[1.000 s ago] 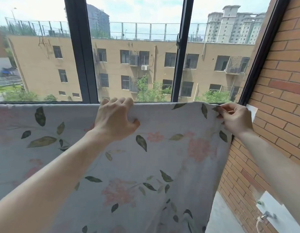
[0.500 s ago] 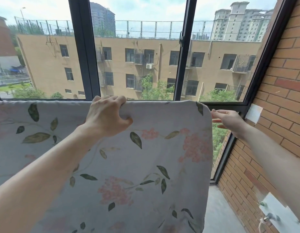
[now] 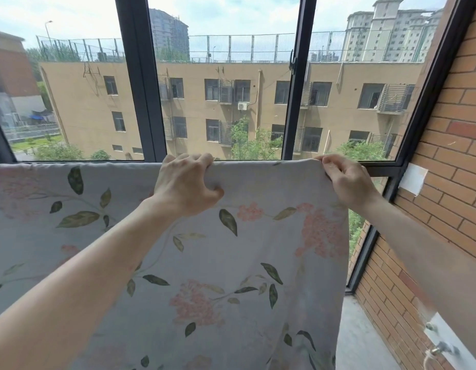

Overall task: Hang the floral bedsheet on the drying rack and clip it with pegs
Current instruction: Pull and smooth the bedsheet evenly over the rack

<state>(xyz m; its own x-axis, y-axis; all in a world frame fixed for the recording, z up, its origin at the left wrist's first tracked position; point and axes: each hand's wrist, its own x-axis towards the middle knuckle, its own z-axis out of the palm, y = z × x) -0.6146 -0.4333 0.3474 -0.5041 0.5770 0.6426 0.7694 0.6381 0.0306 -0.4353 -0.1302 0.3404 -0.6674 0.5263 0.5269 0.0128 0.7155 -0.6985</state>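
The floral bedsheet (image 3: 244,263), pale with pink blossoms and green leaves, hangs draped over a horizontal line that it hides completely. It spans from the left edge of the view to a free right edge. My left hand (image 3: 184,184) grips the top fold near the middle, fingers curled over it. My right hand (image 3: 347,180) grips the top right corner of the sheet, fingers curled over the fold. No pegs are visible, and the rack itself is covered by the cloth.
A dark-framed window (image 3: 294,102) stands right behind the sheet. A brick wall (image 3: 445,161) closes the right side, with a white patch (image 3: 413,178) and a metal hook (image 3: 439,349) on it. Grey floor (image 3: 362,337) shows at lower right.
The sheet's right edge slid left along the line. My right hand let go of it, opened, then took hold of the top right corner again. My left hand kept its grip.
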